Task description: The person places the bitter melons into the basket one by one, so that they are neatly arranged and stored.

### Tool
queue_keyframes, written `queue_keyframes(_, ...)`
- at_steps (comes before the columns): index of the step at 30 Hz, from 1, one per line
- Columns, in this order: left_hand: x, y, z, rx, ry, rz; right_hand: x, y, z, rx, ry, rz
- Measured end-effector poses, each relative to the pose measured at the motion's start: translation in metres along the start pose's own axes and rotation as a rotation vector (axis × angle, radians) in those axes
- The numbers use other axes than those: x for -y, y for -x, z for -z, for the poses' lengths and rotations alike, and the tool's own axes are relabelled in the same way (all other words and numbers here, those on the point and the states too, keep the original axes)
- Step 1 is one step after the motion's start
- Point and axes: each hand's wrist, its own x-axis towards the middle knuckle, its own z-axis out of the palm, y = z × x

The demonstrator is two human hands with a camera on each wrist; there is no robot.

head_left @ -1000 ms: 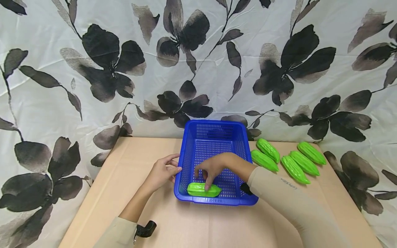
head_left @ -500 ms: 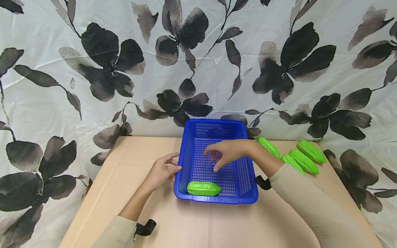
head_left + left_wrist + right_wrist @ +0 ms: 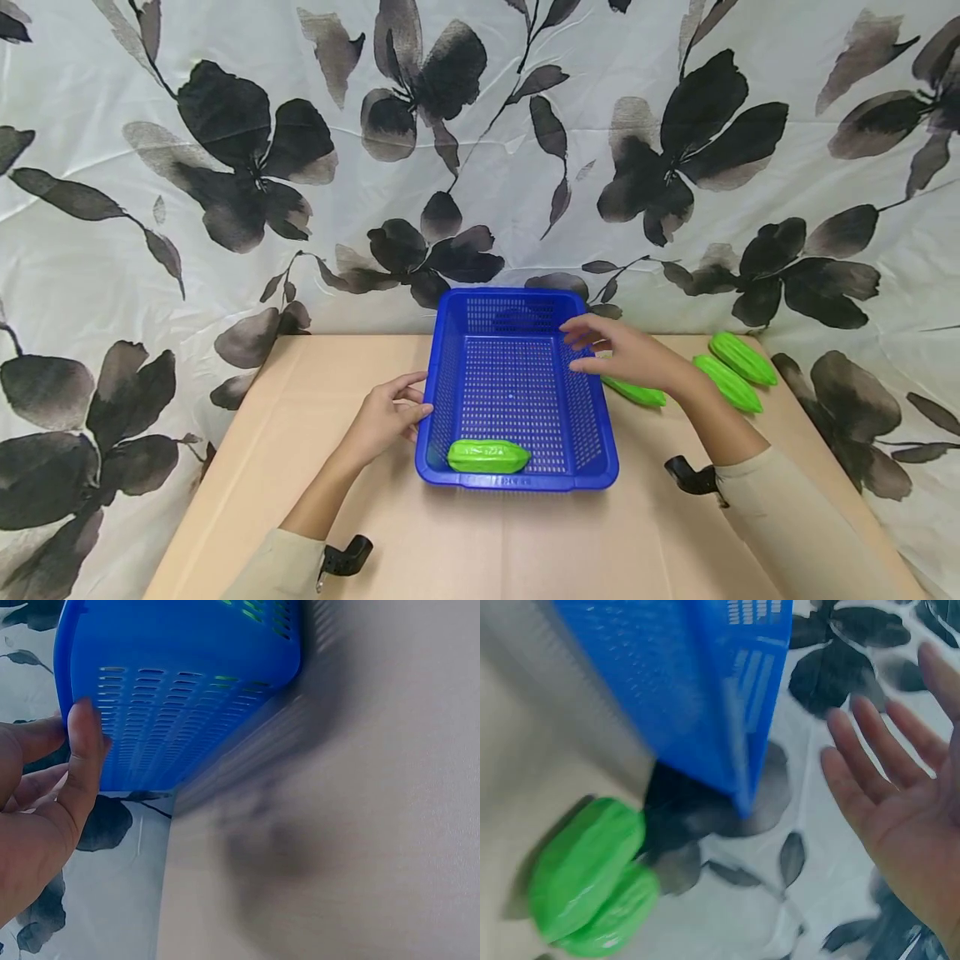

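Observation:
A blue perforated plastic basket (image 3: 510, 482) stands on the table. One glossy green ridged gourd-like vegetable (image 3: 489, 457) lies inside, along its near wall. At the basket's left rim, my left hand (image 3: 386, 417) holds the edge between thumb and fingers; the left wrist view shows a digit (image 3: 86, 739) against the outer wall. My right hand (image 3: 630, 354) is over the right rim, fingers spread and holding nothing. Below it, a matching green vegetable (image 3: 636, 392) is partly hidden. Two vegetables (image 3: 589, 870) lie close together in the right wrist view, blurred.
Two more green vegetables (image 3: 726, 383) lie side by side farther right on the pale wooden table (image 3: 525, 550). Behind the table hangs a white cloth (image 3: 315, 283) with dark flowers, close to the basket's far side.
My right hand has let go of the green vegetable in the basket, risen, and moved right to the right rim. My left hand stays at the left rim.

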Motion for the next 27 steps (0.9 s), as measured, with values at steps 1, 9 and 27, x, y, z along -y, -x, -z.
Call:
queue_keyframes(1,0.0,0.0,0.0,0.001,0.002,0.001,-0.005,0.004,0.001,-0.042,-0.014,-0.014)
queue_keyframes(9,0.002,0.0,0.0,-0.002,0.001,-0.009,-0.05,0.028,0.003,-0.254,0.019,-0.09)
queue_keyframes(27,0.0,-0.001,0.001,0.006,0.016,-0.007,-0.119,0.037,-0.026,-0.292,0.33,-0.217)
